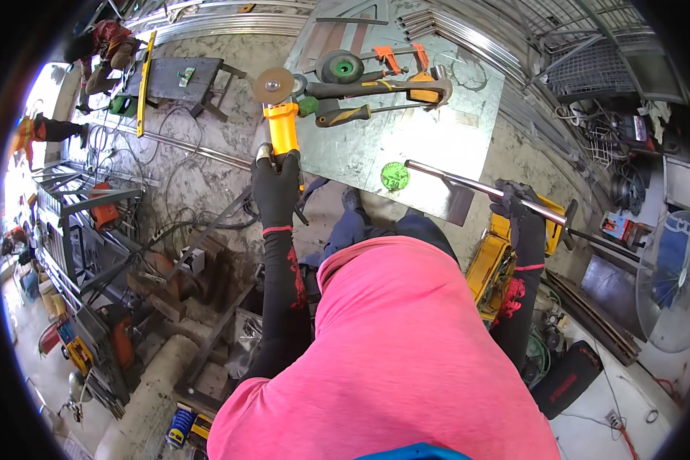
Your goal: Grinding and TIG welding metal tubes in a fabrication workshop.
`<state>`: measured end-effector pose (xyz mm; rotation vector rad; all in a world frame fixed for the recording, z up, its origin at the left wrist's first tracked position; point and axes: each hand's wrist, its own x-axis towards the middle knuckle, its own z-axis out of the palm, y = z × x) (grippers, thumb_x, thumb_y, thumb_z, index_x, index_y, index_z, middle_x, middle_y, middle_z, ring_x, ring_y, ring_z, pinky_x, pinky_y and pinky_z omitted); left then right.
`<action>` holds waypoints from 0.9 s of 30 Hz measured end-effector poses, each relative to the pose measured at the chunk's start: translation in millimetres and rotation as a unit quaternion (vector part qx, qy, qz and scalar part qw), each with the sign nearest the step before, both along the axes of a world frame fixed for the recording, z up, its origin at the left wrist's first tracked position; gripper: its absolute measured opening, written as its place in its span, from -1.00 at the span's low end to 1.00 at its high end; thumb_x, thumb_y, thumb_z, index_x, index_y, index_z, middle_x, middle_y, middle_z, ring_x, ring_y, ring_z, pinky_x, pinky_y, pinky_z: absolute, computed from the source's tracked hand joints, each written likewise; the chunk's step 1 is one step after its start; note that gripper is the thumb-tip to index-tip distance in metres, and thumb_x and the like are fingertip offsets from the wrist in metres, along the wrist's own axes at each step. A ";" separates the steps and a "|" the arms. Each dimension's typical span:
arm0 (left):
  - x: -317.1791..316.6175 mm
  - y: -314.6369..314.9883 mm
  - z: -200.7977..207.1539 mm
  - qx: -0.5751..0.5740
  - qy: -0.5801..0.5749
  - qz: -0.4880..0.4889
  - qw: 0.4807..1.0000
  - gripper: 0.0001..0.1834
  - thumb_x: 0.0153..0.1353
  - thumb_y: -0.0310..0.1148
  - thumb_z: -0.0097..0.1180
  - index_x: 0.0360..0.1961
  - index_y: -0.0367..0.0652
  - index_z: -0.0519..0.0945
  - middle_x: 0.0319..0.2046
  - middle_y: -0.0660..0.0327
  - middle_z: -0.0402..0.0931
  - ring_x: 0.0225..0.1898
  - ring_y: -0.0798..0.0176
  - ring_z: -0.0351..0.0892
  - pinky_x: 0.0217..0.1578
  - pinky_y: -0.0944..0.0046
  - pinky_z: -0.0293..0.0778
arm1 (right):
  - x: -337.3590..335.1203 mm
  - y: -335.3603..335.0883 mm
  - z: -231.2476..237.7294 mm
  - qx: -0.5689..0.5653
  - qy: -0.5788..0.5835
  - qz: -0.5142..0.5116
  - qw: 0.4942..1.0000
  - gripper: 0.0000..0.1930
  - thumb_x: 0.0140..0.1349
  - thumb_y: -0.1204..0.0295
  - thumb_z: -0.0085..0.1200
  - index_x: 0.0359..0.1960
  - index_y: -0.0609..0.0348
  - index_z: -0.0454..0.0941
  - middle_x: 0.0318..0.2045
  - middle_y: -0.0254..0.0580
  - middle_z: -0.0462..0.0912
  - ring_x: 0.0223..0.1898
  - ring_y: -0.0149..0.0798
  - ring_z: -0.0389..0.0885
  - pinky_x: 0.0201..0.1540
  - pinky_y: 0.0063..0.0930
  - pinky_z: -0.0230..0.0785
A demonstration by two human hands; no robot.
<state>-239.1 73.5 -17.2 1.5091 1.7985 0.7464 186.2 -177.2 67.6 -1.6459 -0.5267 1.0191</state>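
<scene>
My left hand, in a dark glove, is wrapped round the body of a yellow angle grinder. The grinder points away from me, its brown disc at the far end beside the table's left edge. My gloved right hand grips a shiny metal tube, whose near-left end lies over the metal-topped table. A green round sticker sits by that end. Farther back on the table lie a claw hammer, a screwdriver, a black wheel with a green hub and an orange clamp.
A yellow tool case stands below my right hand. To the right is a round fan. Cables trail over the floor at left, near a dark bench and steel frames. Other people are at far left.
</scene>
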 end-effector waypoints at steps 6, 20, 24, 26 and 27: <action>5.0 0.0 3.5 0.051 0.081 0.028 0.995 -0.33 0.40 -0.13 0.31 0.38 -0.36 0.52 0.17 -0.22 0.62 0.14 -0.14 0.70 0.16 -0.01 0.58 | 6.4 -6.1 -11.3 0.027 0.057 -0.027 0.998 -0.64 0.50 0.39 0.27 0.21 0.35 0.62 0.19 0.06 0.73 0.15 0.02 0.79 0.11 -0.14 0.75; 217.2 -61.7 30.4 0.209 0.101 -0.264 0.936 -0.32 0.30 -0.24 0.35 0.40 -0.28 0.48 0.41 -0.34 0.42 0.44 -0.40 0.39 0.43 -0.23 0.33 | 117.6 -131.6 -18.5 0.038 -0.081 -0.170 0.981 -0.70 0.67 0.35 0.07 0.20 0.34 0.60 0.22 0.06 0.70 0.14 -0.04 0.79 0.10 -0.15 0.80; 276.2 -54.6 -24.5 0.227 0.197 -0.279 0.912 -0.28 0.35 -0.13 0.29 0.43 -0.31 0.46 0.44 -0.37 0.37 0.47 -0.44 0.33 0.48 -0.32 0.20 | 160.9 -152.7 -39.3 0.111 -0.074 -0.195 0.972 -0.70 0.67 0.34 0.07 0.19 0.34 0.62 0.22 0.03 0.70 0.14 -0.08 0.78 0.14 -0.14 0.79; 291.4 -52.9 -42.0 0.230 0.237 -0.280 0.902 -0.26 0.35 -0.08 0.28 0.43 -0.32 0.46 0.45 -0.37 0.37 0.47 -0.44 0.32 0.50 -0.34 0.16 | 177.0 -157.3 -40.6 0.094 -0.044 -0.220 0.970 -0.69 0.68 0.32 0.07 0.20 0.33 0.62 0.19 0.02 0.71 0.12 -0.09 0.79 0.15 -0.15 0.78; 296.3 -59.6 -43.6 0.228 0.297 -0.264 0.889 -0.29 0.38 -0.08 0.24 0.40 -0.34 0.48 0.43 -0.36 0.39 0.45 -0.44 0.34 0.50 -0.34 0.14 | 181.0 -159.2 -43.5 0.103 -0.051 -0.220 0.969 -0.67 0.67 0.29 0.09 0.20 0.32 0.62 0.15 -0.01 0.73 0.08 -0.10 0.80 0.14 -0.18 0.78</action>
